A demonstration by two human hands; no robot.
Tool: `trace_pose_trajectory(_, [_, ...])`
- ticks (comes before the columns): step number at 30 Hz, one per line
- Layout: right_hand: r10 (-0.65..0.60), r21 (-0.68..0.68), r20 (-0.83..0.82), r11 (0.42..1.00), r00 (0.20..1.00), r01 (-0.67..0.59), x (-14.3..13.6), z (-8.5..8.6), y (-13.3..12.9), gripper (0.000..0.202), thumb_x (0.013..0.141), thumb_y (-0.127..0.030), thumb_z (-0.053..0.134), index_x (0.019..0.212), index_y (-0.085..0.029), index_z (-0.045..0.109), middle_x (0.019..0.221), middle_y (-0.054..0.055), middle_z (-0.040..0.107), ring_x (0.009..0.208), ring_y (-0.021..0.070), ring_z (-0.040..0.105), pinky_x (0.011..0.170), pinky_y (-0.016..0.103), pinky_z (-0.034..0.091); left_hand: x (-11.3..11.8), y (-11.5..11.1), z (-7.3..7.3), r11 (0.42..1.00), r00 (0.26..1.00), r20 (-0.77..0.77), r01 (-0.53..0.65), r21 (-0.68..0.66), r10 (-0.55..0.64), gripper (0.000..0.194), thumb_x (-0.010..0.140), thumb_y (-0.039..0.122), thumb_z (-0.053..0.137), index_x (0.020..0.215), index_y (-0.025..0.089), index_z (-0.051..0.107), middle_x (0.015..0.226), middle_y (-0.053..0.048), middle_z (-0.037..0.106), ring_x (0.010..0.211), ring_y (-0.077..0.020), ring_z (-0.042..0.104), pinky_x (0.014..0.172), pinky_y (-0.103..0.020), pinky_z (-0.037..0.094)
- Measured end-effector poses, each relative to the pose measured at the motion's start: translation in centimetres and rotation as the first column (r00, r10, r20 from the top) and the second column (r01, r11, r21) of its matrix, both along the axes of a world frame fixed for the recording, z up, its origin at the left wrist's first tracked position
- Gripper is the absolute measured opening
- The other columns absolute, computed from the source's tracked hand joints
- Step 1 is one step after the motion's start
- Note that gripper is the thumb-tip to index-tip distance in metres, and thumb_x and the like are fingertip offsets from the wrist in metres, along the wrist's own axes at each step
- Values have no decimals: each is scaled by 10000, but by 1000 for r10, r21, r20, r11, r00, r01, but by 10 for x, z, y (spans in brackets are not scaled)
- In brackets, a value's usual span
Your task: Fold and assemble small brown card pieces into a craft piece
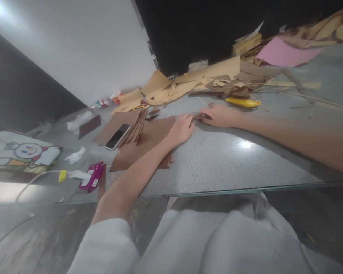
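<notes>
My left hand [183, 128] rests at the right edge of a brown sheet [154, 140], its fingers bent and close together. Just beside it, my right hand [215, 115] is closed in a pinch. Between the fingertips of both hands is a small brown piece [197, 117], mostly hidden; it looks like the same material as the sheets. Left of my hands, more brown sheets [135, 129] lie fanned out in a stack. A phone [118, 136] with a dark screen lies on them.
Tan and brown scraps [188, 85] pile along the back of the glass-topped table [217, 163]. A yellow tool [242, 102] lies beyond my right forearm. A pink sheet [286, 52] is at the back right. A purple tissue pack [93, 177] and a white cable [31, 180] are at the left.
</notes>
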State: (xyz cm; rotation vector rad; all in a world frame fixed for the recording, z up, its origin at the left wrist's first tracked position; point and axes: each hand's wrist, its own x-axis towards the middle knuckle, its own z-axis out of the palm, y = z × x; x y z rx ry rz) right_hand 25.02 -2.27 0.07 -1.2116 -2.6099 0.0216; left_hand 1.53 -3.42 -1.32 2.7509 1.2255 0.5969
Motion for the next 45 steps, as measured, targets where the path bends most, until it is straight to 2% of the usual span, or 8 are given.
trace_pose_trajectory(11, [4,-18,-20,1000,1000,-4,0,-1,1,372,1066,-396,472,1239,-174,715,859,104,723,717,214,535,683,310,281,1,0,1,1000,1000,-11,0,-6,0,335,1086,141,418,1293,173,679,1327,-134,688,1307,-275,590,1178,-456,470])
trace_pose_trajectory(17, [-26,-49,-1,998,1000,26,0,3,-2,395,1086,-385,467,1295,-146,703,945,134,745,766,222,556,720,327,287,1,-1,1,1000,1000,-4,-9,-21,9,331,1093,151,424,1305,172,678,1335,-137,684,1312,-278,585,1174,-453,471])
trace_pose_trajectory(25, [-20,-41,-5,999,1000,20,2,-3,3,391,1089,-372,473,1311,-137,693,937,124,729,749,204,516,723,332,281,2,-1,1,1000,1000,-5,-16,-23,15,317,1088,136,432,1286,176,676,1333,-133,681,1312,-273,588,1168,-442,471])
trace_pose_trajectory(34, [-18,-45,-3,999,1000,18,0,3,-2,370,1091,-372,479,1283,-146,699,938,128,736,714,193,499,712,329,281,1,-1,1,1000,1000,-14,-8,-14,8,330,1074,120,431,1298,168,669,1333,-137,684,1316,-277,594,1175,-450,471])
trace_pose_trajectory(45, [-22,-67,-10,998,1000,21,-1,5,-5,378,1089,-362,468,1297,-148,699,976,137,744,762,208,533,736,334,300,0,1,-1,1000,1000,-10,-4,-16,4,330,1093,158,439,1327,194,669,1344,-132,679,1327,-282,586,1188,-463,455])
